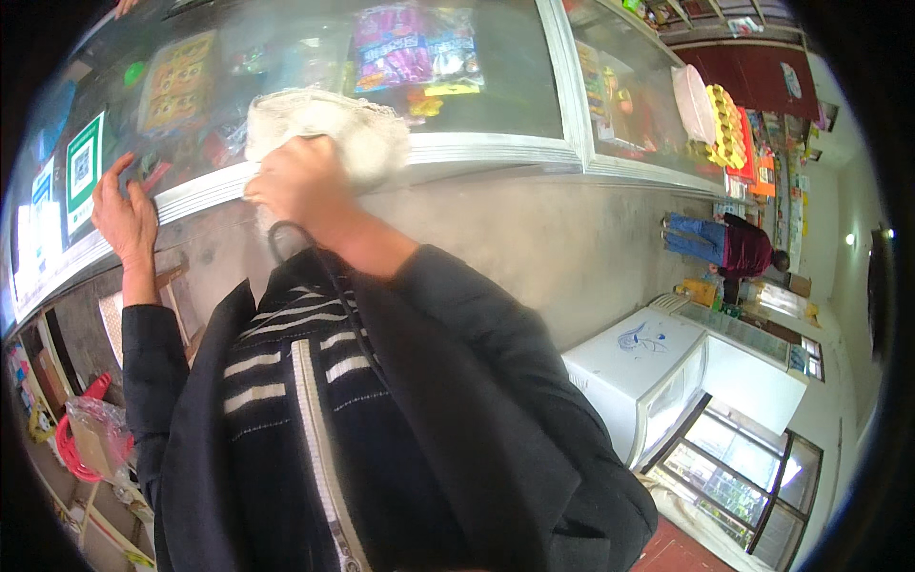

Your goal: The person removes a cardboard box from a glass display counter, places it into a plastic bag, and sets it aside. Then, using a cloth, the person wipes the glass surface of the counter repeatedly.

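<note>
My right hand (307, 186) grips a bunched whitish cloth (329, 121), which lies on the front edge of a glass-topped display counter (515, 86). Both this hand and the cloth look slightly blurred. Further left, my left hand (129, 211) holds nothing and rests at the metal frame (193, 196) of the counter, its fingers apart. Beside its fingertips is a green-and-white card with a printed code (84, 171). Under the glass are packets in purple and blue wrapping (393, 46) and a yellow patterned pack (179, 82).
At the counter's far end stand a pink basin (692, 104) and stacked egg trays (728, 129). A person (747, 247) stands in the aisle. A white chest freezer (629, 350) is on the right. Shelves with goods (93, 500) are at lower left. Fingertips (125, 6) show at the top edge.
</note>
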Demonstrator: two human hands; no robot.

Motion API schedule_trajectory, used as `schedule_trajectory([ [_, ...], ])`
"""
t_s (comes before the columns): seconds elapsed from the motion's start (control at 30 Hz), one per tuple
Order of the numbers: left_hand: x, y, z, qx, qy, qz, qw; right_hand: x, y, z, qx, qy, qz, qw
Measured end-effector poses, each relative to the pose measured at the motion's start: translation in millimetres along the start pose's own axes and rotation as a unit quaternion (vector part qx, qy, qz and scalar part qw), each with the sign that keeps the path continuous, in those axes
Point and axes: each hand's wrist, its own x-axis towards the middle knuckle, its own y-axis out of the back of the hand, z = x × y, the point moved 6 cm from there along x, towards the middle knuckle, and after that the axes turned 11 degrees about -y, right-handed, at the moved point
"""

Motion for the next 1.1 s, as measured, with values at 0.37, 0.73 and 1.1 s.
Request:
schedule_trajectory([
  [0.37, -7, -5, -16, 0.008, 0.000, -0.003, 1.000, -55, 162, 137, -0.116, -0.184, 0.049, 0.975],
  [0.73, -7, -6, -17, -0.016, -0.001, 0.006, 1.000, -91, 280, 242, -0.294, -0.321, 0.138, 0.890],
  [1.1, -11, -7, -22, -0.019, 0.027, -0.004, 0.999, -51, 272, 284, -0.163, -0.309, 0.099, 0.932],
])
